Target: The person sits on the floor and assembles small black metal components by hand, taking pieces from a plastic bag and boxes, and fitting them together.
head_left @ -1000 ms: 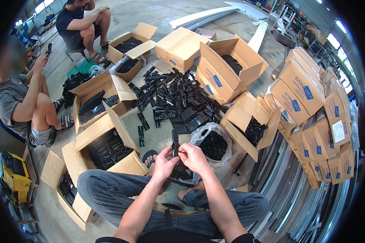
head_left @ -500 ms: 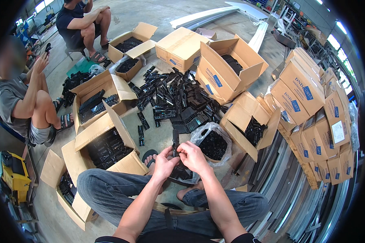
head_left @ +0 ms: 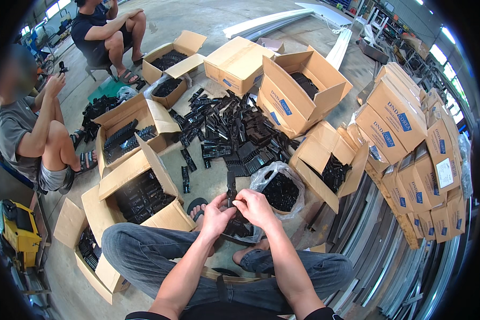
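Open boxes (head_left: 144, 200) of black parts ring the floor pile (head_left: 234, 136). Nearer than the pile, a clear bag (head_left: 280, 186) holds more. Beside the bag, left hand (head_left: 217, 215) and right hand (head_left: 256, 207) pinch a black strip (head_left: 231, 186) upright.

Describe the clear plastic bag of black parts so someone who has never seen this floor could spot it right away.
Start at the big heap of loose black parts spread on the concrete floor among the open cardboard boxes. Come toward the seated person's hands; the plastic bag sits just beyond the right hand. It is the only see-through, crinkled container there, since every other one is brown cardboard.
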Action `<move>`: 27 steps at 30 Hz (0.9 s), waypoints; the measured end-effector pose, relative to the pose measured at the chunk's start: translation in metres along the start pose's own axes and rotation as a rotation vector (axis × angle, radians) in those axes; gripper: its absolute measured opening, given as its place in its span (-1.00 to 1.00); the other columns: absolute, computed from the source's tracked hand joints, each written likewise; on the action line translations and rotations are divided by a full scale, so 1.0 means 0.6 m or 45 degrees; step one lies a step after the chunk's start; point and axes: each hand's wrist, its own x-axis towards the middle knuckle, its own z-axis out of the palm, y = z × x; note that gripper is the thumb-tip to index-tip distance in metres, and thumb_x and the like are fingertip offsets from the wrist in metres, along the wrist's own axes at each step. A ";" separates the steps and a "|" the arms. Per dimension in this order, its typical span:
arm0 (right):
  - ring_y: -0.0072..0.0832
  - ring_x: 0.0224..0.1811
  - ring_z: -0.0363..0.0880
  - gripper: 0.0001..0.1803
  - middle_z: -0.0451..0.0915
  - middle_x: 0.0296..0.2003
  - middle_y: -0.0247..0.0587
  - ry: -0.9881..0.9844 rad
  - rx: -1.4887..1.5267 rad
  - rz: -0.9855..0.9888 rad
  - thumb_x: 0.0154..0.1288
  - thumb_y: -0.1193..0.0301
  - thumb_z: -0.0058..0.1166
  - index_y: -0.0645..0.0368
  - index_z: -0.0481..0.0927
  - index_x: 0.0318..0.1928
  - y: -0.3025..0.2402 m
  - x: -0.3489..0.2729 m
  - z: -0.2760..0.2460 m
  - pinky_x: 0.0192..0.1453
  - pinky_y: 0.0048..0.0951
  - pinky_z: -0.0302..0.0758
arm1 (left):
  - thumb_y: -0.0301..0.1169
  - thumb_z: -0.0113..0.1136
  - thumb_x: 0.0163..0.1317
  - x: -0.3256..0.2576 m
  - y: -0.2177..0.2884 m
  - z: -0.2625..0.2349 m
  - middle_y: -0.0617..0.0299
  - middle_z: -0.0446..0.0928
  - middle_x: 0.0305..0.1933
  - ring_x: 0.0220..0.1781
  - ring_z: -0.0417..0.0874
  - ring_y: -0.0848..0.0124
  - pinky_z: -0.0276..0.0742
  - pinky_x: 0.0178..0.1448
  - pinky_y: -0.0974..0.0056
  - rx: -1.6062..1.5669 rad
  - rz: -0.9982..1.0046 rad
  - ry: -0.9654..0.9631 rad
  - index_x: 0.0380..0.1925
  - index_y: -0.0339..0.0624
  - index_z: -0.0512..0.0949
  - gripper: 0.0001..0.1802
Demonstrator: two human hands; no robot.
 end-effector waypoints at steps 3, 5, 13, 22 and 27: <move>-0.06 -0.31 0.65 -0.84 0.62 -0.37 0.01 0.018 0.027 -0.008 0.25 0.46 0.25 0.29 0.55 -0.29 -0.002 0.000 0.003 -0.21 -0.15 0.56 | -0.64 0.28 0.19 0.000 0.001 0.001 0.07 0.61 0.10 -0.11 0.69 0.47 0.69 -0.11 0.39 -0.010 0.002 -0.002 0.34 -0.41 0.33 -0.32; -0.14 -0.35 0.66 -0.84 0.62 -0.39 -0.02 0.038 0.054 -0.011 0.25 0.48 0.26 0.30 0.56 -0.29 -0.002 0.000 0.006 -0.24 -0.22 0.56 | -0.61 0.28 0.19 -0.003 0.010 0.004 0.06 0.60 0.14 -0.10 0.69 0.47 0.64 -0.12 0.42 0.015 -0.020 -0.001 0.31 -0.38 0.37 -0.36; -0.20 -0.33 0.66 -0.91 0.61 -0.39 -0.05 0.085 0.093 -0.041 0.23 0.57 0.21 0.29 0.56 -0.28 -0.001 0.002 0.014 -0.24 -0.28 0.58 | -0.58 0.30 0.18 0.002 -0.004 -0.003 0.03 0.59 0.15 -0.14 0.69 0.47 0.63 -0.15 0.43 0.017 0.002 0.017 0.32 -0.40 0.36 -0.34; -0.33 -0.33 0.68 -0.85 0.60 -0.31 -0.10 0.064 0.190 0.037 0.18 0.65 0.21 0.31 0.57 -0.22 -0.001 0.000 0.019 -0.24 -0.38 0.60 | -0.58 0.30 0.17 0.004 -0.004 -0.004 0.02 0.59 0.13 -0.19 0.68 0.48 0.62 -0.16 0.43 0.003 0.009 0.009 0.34 -0.44 0.33 -0.30; -0.36 -0.35 0.68 -0.84 0.58 -0.33 -0.11 0.062 0.192 -0.005 0.17 0.66 0.21 0.30 0.58 -0.22 -0.005 0.001 0.014 -0.25 -0.39 0.60 | -0.64 0.28 0.18 0.007 -0.010 -0.006 0.08 0.63 0.04 -0.14 0.70 0.45 0.68 -0.11 0.37 -0.006 0.019 0.026 0.33 -0.42 0.34 -0.32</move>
